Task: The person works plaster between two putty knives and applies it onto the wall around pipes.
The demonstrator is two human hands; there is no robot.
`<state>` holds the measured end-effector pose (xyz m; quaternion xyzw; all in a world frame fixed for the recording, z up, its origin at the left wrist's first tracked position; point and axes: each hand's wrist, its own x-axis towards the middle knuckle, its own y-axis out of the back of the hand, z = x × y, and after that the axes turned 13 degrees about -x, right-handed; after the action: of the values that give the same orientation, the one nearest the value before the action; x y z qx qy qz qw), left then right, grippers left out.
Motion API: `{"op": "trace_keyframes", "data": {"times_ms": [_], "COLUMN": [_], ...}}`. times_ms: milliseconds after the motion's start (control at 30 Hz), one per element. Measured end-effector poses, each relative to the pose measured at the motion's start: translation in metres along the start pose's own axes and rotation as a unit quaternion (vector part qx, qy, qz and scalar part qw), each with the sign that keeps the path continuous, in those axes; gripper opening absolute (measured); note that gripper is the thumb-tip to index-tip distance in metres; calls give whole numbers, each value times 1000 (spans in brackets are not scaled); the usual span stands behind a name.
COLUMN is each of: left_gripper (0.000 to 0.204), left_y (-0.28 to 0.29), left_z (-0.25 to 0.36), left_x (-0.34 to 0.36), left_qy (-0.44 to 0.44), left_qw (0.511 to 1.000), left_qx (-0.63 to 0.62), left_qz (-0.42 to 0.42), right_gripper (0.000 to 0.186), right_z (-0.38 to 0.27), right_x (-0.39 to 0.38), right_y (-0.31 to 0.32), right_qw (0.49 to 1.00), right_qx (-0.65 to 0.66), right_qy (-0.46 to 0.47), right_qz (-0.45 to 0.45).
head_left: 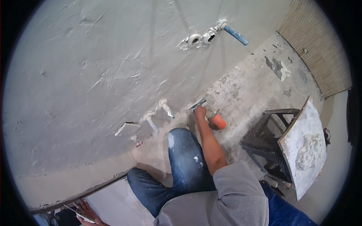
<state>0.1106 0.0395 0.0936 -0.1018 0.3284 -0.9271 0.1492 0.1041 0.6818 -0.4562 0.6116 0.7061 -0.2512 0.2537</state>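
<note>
My right hand (200,111) is closed round a flat-bladed putty knife (195,106), low down where the grey plastered wall (94,71) meets the floor. Just right of that hand is an orange cylindrical object (218,121); its kind is unclear. At the lower left edge my left hand (87,211) grips a thin flat tool (86,218) with pale material on it. Its fingers show in part, and the picture's edge cuts off the rest. My bent knees in paint-spotted jeans (188,156) lie between the hands.
Pipe stubs stick out of the wall, one blue (236,35) and one whitish (167,109), near a wall box (127,129). On the right, a black plastic stool (264,145) carries a tilted white board (301,124) with a heap of putty (311,152). Scraps (279,68) litter the floor.
</note>
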Motion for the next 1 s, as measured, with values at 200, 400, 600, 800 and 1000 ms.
{"op": "trace_keyframes", "data": {"times_ms": [200, 400, 600, 800, 1000], "left_gripper": [55, 50, 44, 52, 52], "left_y": [51, 29, 45, 45, 55], "left_z": [-6, 4, 10, -6, 6], "left_x": [50, 34, 31, 36, 31], "left_qy": [130, 183, 121, 142, 86], "left_qw": [976, 924, 955, 948, 971], "left_qx": [3, -36, -16, -37, 0], "left_qz": [-175, -332, -270, -283, -223], "right_gripper": [32, 27, 44, 44, 44], "right_z": [6, -70, -188, -258, -206], "right_x": [76, -13, -161, -329, -295], "right_y": [-5, -28, -43, -34, 9], "right_qw": [994, 997, 973, 850, 856], "right_qx": [-54, 13, -55, -191, -16], "right_qy": [65, 68, 220, 482, 517], "right_qz": [67, 33, 45, 95, -12]}}
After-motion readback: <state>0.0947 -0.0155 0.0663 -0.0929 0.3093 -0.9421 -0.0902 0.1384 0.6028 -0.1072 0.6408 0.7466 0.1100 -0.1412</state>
